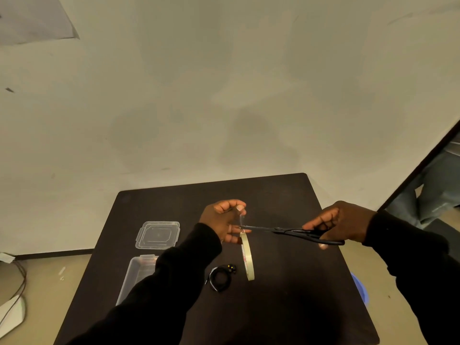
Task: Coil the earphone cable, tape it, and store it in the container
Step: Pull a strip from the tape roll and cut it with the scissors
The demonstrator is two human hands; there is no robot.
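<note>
My left hand (224, 221) pinches a short strip of clear tape between thumb and forefinger, with the tape roll (247, 255) hanging below from the lower fingers. My right hand (341, 224) grips black scissors (293, 232), whose blades reach the tape strip just above the roll. The black earphone cable (220, 277) lies coiled on the dark table (286, 295) beneath the roll. A clear plastic container (135, 275) stands at the table's left, partly hidden by my left sleeve. Its clear lid (158, 234) lies flat behind it.
The table stands against a pale wall. A blue object (359, 287) shows past the table's right edge. Cables (21, 280) and a white object (12, 314) lie on the floor at the left. Another person's legs (433, 192) are at the far right.
</note>
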